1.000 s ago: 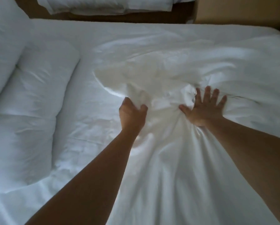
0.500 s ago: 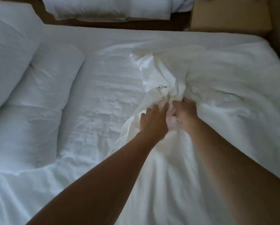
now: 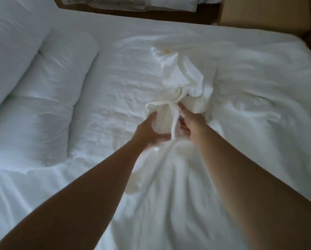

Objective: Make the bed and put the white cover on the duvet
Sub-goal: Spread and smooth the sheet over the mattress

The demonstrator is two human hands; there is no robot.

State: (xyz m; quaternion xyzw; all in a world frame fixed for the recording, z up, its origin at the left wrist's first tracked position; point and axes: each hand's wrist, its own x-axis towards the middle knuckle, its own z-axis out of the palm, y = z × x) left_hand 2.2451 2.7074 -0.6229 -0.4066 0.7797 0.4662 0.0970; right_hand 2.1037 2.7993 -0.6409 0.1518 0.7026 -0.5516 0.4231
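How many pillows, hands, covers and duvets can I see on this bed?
pillows: 3
left hand and right hand: 2
white cover: 1
duvet: 1
total: 7

Both bare forearms extend forward and converge on the bunched white cover [image 3: 164, 119]. The left hand [image 3: 146, 131] grips the bunch from its left side. The right hand [image 3: 190, 121] grips it from its right side, fingers curled into the fabric.
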